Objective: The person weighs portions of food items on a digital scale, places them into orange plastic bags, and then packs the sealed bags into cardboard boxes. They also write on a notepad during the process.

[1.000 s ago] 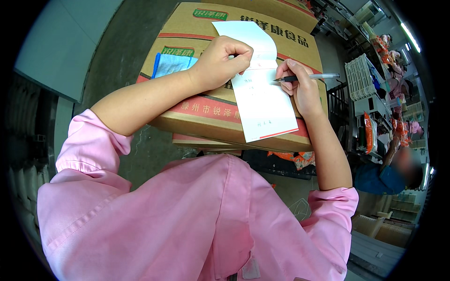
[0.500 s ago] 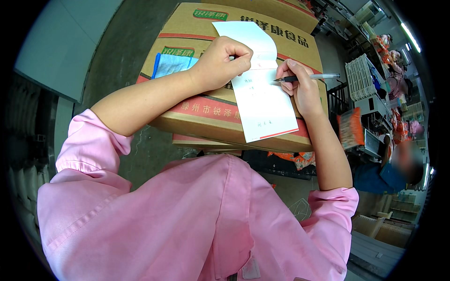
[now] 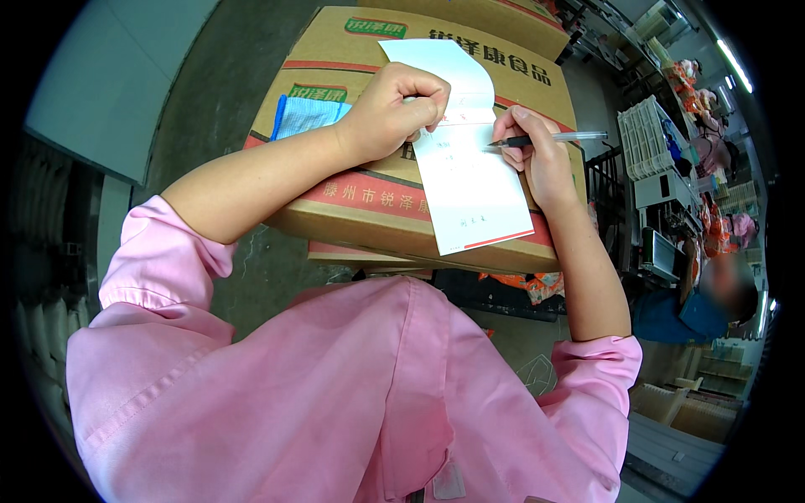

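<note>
White paper slip (image 3: 470, 180), centre frame, pinned by the fisted left hand (image 3: 394, 109); right hand (image 3: 537, 155) pinches a pen (image 3: 545, 138). Few lines written, most blank.

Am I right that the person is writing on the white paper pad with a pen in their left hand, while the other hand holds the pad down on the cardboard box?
Not quite. The head view shows the pen in the right hand; the left hand holds the white paper pad down on the cardboard box.
</note>
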Demonstrator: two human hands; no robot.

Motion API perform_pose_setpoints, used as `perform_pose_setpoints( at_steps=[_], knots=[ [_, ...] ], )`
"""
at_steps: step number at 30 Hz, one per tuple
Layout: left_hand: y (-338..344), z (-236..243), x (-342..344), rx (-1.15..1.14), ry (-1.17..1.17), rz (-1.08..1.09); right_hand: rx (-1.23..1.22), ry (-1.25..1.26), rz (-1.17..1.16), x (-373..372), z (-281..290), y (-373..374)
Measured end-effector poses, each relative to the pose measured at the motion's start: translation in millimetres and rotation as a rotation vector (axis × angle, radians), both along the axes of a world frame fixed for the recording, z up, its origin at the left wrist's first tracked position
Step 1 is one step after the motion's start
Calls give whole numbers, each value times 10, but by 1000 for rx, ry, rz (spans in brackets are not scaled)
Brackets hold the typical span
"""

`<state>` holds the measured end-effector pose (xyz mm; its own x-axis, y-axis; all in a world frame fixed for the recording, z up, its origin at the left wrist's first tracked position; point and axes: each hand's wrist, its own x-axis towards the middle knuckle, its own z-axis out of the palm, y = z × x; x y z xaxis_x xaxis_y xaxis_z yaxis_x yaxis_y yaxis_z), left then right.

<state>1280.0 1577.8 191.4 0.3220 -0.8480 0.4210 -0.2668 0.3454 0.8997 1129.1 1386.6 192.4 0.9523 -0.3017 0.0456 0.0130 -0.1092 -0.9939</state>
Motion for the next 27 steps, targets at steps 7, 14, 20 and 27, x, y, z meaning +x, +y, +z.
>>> perform_pose_setpoints(
  at_steps=[7,14,20,27],
  knots=[
    [-48,-16,2,28,-85,45,-6,6,-7,3,12,-1],
    [-52,58,-51,139,-80,145,15,1,3,-13,36,16],
    [-22,60,-35,132,4,86,28,13,-7,-11,28,21],
    [-14,3,27,112,-125,47,-12,14,5,-6,1,-3]
  ],
)
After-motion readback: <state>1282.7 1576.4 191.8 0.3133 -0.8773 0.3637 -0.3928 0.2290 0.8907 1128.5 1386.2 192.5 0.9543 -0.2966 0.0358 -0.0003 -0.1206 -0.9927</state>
